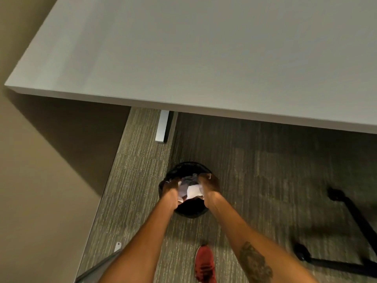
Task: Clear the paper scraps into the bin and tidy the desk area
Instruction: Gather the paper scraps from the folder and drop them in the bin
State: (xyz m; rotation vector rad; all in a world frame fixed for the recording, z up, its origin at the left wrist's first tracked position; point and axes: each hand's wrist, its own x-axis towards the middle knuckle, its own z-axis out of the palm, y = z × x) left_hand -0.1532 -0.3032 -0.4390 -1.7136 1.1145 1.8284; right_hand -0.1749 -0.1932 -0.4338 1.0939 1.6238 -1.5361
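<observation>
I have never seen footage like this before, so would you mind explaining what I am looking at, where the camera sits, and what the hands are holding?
There is no machine here: this is one picture from a wide-angle camera worn on a person's head, looking forward and down at their own arms.

Both arms reach down to a round black bin standing on the carpet. The left hand and right hand are over its opening, with crumpled white paper pressed between them. Whether the paper is still gripped or already resting in the bin I cannot tell.

Above is a pale grey desk; the part in view shows nothing lying on it. One desk leg shows beneath it. At the bottom is the person's red shoe, and on the right the black base of a chair.
</observation>
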